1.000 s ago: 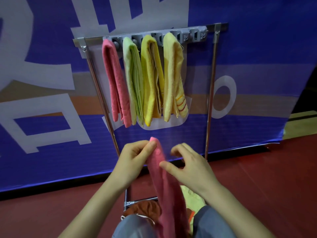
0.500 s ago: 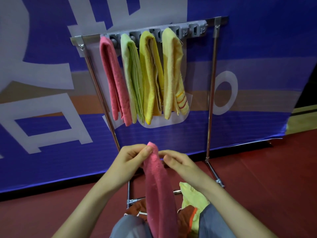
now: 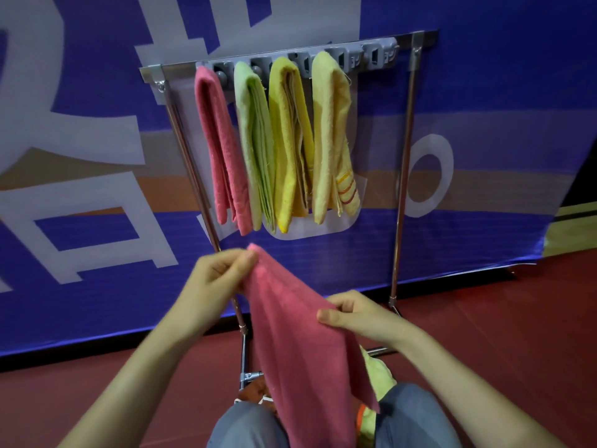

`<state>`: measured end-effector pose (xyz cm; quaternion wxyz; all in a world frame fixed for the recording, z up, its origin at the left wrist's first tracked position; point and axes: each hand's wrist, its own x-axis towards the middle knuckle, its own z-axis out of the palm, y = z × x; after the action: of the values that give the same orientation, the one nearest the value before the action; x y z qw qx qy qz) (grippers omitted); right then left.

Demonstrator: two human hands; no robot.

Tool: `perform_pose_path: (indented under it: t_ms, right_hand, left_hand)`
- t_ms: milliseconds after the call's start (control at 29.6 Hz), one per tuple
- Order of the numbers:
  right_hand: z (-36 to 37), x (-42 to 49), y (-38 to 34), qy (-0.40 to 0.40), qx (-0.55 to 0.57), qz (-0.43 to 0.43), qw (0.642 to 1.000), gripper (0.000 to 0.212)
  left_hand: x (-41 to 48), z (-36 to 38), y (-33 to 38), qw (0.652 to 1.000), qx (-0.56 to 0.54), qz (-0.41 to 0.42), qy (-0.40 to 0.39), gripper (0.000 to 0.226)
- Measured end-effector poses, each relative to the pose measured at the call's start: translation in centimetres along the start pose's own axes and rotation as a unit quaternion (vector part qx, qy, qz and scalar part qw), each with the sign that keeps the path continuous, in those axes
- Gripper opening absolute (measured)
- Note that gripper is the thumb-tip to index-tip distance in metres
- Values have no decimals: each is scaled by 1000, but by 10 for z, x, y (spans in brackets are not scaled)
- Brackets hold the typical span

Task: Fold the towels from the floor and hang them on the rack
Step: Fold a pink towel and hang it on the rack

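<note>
Folding pink towel (image 3: 300,344) held mid-air before rack (image 3: 290,59): left hand (image 3: 216,282) pinches top corner, right hand (image 3: 358,315) clamps side edge; advise aligning edges and keeping tension before draping onto a free peg.

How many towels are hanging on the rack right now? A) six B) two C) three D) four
D: on the rack hang a pink towel, a green towel, a yellow towel and a pale yellow towel, four in all.
</note>
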<state>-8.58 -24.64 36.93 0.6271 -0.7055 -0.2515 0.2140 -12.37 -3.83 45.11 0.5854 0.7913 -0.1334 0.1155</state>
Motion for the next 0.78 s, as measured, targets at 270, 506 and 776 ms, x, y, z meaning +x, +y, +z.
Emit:
perform_pose_path:
  t_ms: [270, 506, 776]
  right_hand:
    - [-55, -17, 21, 94, -63, 74, 991, 54]
    - [-70, -24, 16, 170, -115, 58, 977, 61]
    - [-37, -9, -17, 157, -113, 5, 981, 30]
  left_hand:
    - [31, -50, 22, 993, -13, 41, 114, 38]
    - [23, -65, 8, 985, 4, 18, 170, 44]
    - [-17, 18, -42, 994, -15, -80, 72, 32]
